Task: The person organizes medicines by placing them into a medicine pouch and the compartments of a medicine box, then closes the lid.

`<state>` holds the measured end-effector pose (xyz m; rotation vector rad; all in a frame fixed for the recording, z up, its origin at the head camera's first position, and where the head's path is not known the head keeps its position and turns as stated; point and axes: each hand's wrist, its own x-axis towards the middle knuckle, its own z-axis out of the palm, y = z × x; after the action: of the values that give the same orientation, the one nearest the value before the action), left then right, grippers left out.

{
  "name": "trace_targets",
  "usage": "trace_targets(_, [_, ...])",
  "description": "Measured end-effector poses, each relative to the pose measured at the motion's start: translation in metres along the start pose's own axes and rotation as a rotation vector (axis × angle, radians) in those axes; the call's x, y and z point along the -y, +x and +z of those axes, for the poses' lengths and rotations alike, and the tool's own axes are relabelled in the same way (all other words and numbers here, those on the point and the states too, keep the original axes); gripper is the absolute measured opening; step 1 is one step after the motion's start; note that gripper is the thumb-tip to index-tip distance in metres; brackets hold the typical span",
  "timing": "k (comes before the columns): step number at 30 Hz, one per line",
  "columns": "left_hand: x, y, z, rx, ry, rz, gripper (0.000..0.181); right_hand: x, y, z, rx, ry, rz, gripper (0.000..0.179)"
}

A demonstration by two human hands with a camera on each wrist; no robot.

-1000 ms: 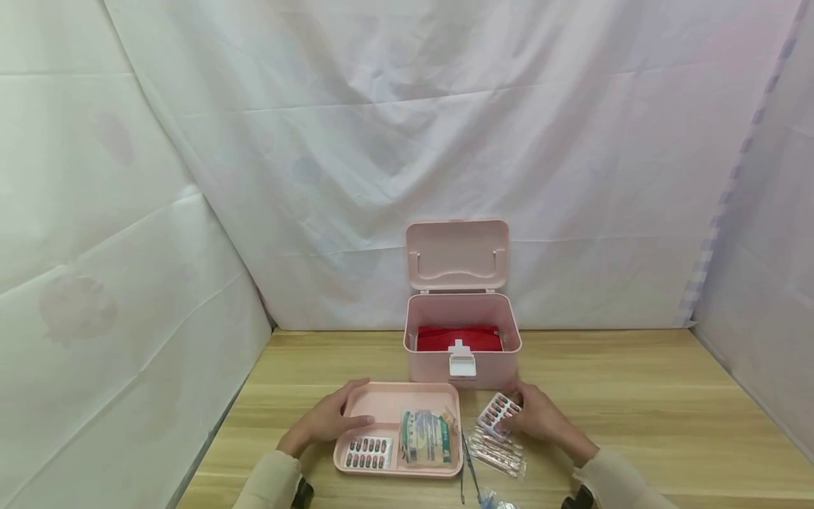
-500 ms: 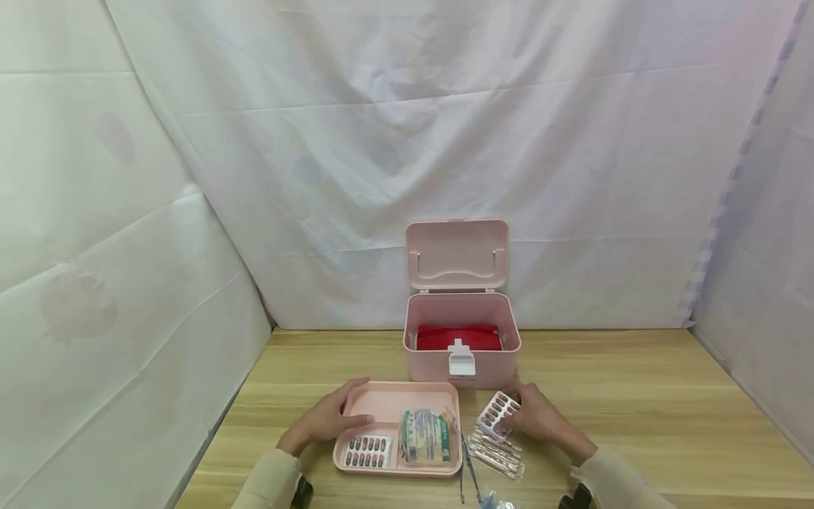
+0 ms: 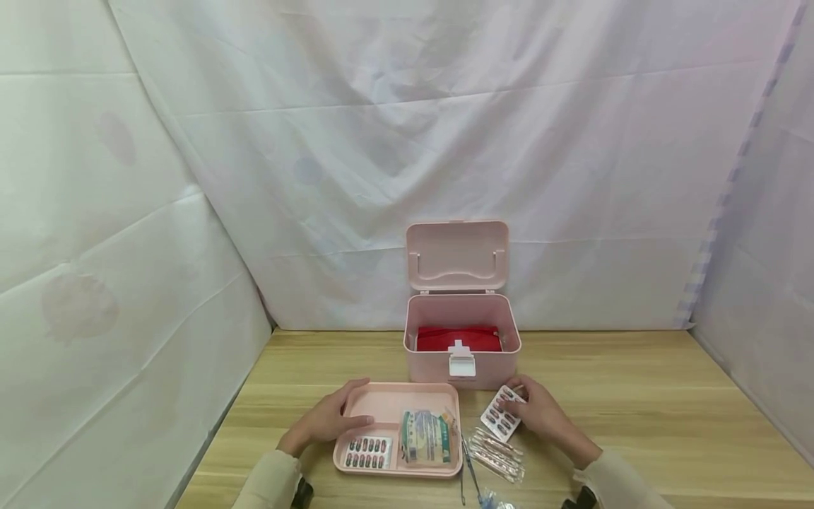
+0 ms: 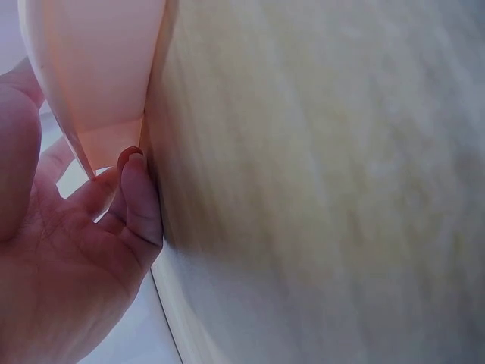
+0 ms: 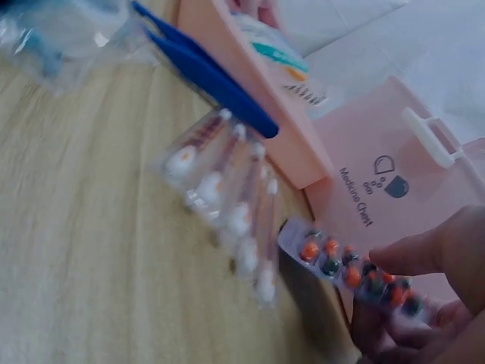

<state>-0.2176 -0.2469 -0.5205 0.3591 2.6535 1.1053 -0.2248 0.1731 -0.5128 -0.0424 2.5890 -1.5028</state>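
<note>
1. Head view: I saw the right hand (image 3: pixel 540 411) in front of the pink box (image 3: pixel 432 369), its grip drawn to a pinch, with a blister pack (image 3: pixel 502 418) of capsules between thumb and fingers. Just nearer the wearer, wrapped cotton swabs (image 3: pixel 496 456) lay on the wooden surface (image 3: pixel 636 396). The left hand (image 3: pixel 327 417) spanned the left end of the pink tray (image 3: pixel 381 403), thumb over the rim. In the tray, a second capsule pack (image 3: pixel 368 452) lay at near left and a green-printed packet (image 3: pixel 426 437) to its right. The box's lid (image 3: pixel 458 251) stood raised, something red (image 3: pixel 458 338) inside.

2. Left wrist view: I had the fingers bent against the tray's outer wall at a corner, that grip partly closed round its edge (the thumb's tip was hidden from me here).

3. Right wrist view: the thumb pressed the blister pack's capsule side; I couldn't tell whether its lower edge touched the surface. Blue tweezers (image 5: pixel 208 72) were beside the tray, near a clear plastic bag (image 5: pixel 76 34). "Medicine Chest" was printed on the box.
</note>
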Motion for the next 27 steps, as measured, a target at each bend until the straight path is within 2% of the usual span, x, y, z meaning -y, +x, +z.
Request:
trace_targets(4, [0.001, 0.001, 0.000, 0.001, 0.000, 0.002, 0.081, 0.003, 0.000, -0.003, 0.006, 0.067, 0.037, 0.028])
trace_targets(11, [0.001, 0.001, 0.000, -0.004, 0.001, -0.007, 0.081, 0.008, -0.003, -0.011, 0.038, 0.137, 0.010, 0.039])
trace_targets(18, [0.001, 0.000, 0.000, -0.005, 0.008, -0.010, 0.081, 0.010, -0.007, -0.012, 0.061, 0.177, 0.016, 0.033])
trace_targets(23, [0.001, -0.001, 0.000, -0.004, 0.004, -0.004, 0.081, 0.017, -0.009, -0.013, 0.093, 0.235, -0.026, 0.028])
trace_targets(27, [0.001, 0.000, 0.000, -0.003, 0.000, 0.000, 0.081, 0.027, -0.011, -0.012, 0.141, 0.277, -0.067, 0.032])
